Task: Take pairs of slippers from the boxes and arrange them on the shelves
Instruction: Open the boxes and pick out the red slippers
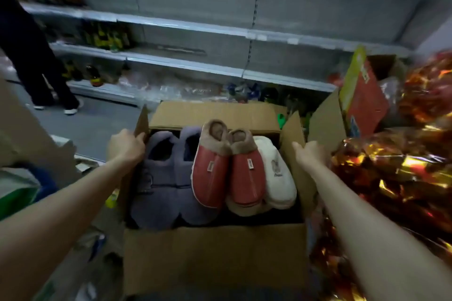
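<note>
An open cardboard box stands in front of me, filled with slippers. A grey-blue pair lies at its left. A red pair with brown fur cuffs rests on top in the middle, and a white fluffy pair lies at the right. My left hand grips the box's left flap. My right hand grips the right flap. Grey metal shelves rise behind the box.
A person in dark trousers stands at the far left by the shelves. Dark bottles fill the shelves' left end. Shiny gold-red wrapped bundles pile at my right. A red and yellow carton leans behind them. Litter lies on the floor.
</note>
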`<state>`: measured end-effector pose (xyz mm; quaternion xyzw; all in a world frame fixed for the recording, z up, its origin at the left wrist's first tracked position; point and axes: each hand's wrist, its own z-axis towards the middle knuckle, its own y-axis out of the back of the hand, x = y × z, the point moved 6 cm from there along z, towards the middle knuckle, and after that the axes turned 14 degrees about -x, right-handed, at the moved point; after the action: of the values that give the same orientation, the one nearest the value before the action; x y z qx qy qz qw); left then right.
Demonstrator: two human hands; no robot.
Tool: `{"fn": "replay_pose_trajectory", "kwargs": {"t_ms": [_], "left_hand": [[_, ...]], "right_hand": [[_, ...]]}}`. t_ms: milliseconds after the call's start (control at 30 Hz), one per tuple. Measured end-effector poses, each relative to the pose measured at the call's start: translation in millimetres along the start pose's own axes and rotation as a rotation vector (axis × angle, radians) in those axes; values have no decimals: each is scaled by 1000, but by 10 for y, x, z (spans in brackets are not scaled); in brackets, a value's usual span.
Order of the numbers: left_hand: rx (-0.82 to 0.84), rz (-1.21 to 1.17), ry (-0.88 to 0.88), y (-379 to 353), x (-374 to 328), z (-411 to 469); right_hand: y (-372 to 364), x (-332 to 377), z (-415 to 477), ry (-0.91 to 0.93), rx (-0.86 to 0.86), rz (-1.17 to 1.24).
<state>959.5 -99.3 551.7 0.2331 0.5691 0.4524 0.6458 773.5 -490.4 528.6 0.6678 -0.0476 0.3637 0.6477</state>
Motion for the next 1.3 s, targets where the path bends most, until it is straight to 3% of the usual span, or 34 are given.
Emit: {"fn": "replay_pose_trajectory", "kwargs": {"t_ms": [267, 667, 967, 1300], "left_hand": [[35, -41, 23, -1215, -890, 1496], [54, 12, 161, -3209, -1707, 3746], [116, 79, 176, -4593, -1925, 5552], [278, 185, 216, -6423, -1923, 7245]], "right_hand": [[-831, 717, 1673, -38, -10, 30], [-2800, 2112, 4130, -23, 76, -37], [-4495, 3133, 5389, -30, 196, -76], [-6420, 3569, 6315, -274, 268, -83]]}}
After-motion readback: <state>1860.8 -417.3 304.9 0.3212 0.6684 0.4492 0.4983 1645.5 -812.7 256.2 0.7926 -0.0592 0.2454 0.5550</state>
